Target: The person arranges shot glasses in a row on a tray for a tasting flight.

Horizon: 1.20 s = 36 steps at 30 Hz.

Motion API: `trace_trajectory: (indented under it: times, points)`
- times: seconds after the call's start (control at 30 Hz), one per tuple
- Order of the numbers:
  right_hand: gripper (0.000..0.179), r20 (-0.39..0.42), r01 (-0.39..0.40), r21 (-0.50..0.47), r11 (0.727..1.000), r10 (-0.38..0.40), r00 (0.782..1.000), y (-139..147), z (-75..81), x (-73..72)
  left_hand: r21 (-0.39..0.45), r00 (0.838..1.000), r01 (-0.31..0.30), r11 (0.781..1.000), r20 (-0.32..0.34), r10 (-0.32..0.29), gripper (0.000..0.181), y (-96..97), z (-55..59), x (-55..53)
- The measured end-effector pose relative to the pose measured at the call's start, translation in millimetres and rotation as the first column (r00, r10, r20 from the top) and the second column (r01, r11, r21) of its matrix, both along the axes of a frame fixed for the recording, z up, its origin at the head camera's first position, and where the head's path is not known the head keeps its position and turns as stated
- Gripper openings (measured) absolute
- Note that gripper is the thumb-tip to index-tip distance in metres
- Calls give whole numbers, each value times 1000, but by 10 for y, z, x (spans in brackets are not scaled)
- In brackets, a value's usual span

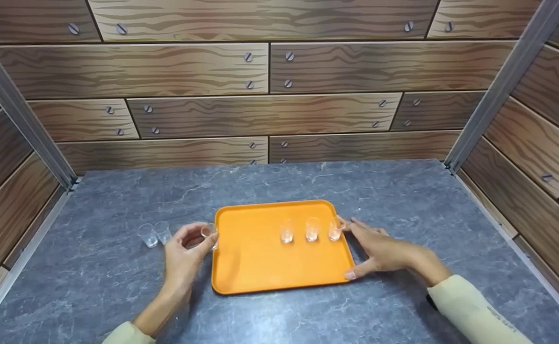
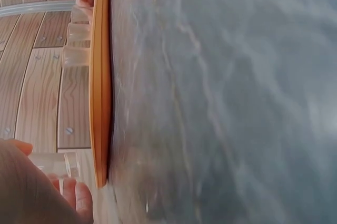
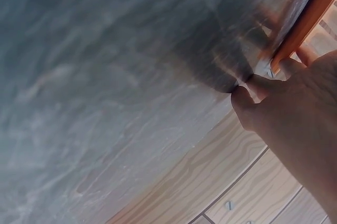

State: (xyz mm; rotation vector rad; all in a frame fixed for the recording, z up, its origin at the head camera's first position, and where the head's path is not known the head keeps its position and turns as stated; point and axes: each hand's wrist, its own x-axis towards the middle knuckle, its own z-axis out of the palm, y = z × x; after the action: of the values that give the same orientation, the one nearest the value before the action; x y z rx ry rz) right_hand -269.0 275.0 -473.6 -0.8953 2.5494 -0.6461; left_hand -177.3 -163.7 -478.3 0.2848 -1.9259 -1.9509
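Observation:
My left hand [image 1: 182, 260] pinches a small clear shot glass [image 1: 209, 231] between thumb and fingers at the left rim of an orange tray [image 1: 251, 258]. The left wrist view shows that glass [image 2: 52, 165] beside the tray's end, its base toward the tabletop. Three similar glasses stand in a row on the tray's right half: one glass [image 1: 286, 232], a middle glass [image 1: 312, 230] and one by the right rim [image 1: 335, 231]. Spread along that rim is my right hand [image 1: 380, 248], thumb at the near corner, fingertips at the table and close by the rightmost glass.
Left of the tray, two more clear glasses [image 1: 148, 235] stand side by side on the grey marbled table [image 1: 126, 286]. Wood-patterned walls [image 1: 198, 71] enclose the table at the back and sides, with metal posts [image 1: 480, 91] in the corners.

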Motion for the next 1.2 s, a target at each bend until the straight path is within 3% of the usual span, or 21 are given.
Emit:
trace_trajectory:
  times: [0.2,0.57,1.07,1.2]
  points:
    - [119,-2,0,10,1000,0,1000,-3,8,-16,-18,1000,3,1000,14,-3,36,103,-3,-26]
    - [113,-7,-16,-3,1000,16,1000,6,-3,-12,19,996,85,996,-9,-85,34,275,-39,-112]
    - [110,9,-5,4,1000,5,1000,2,2,-3,-1,984,131,991,123,-130,32,538,-6,-227]
    - [109,19,4,5,1000,-4,1000,1,6,-1,16,982,145,989,123,-146,33,597,-9,-266]
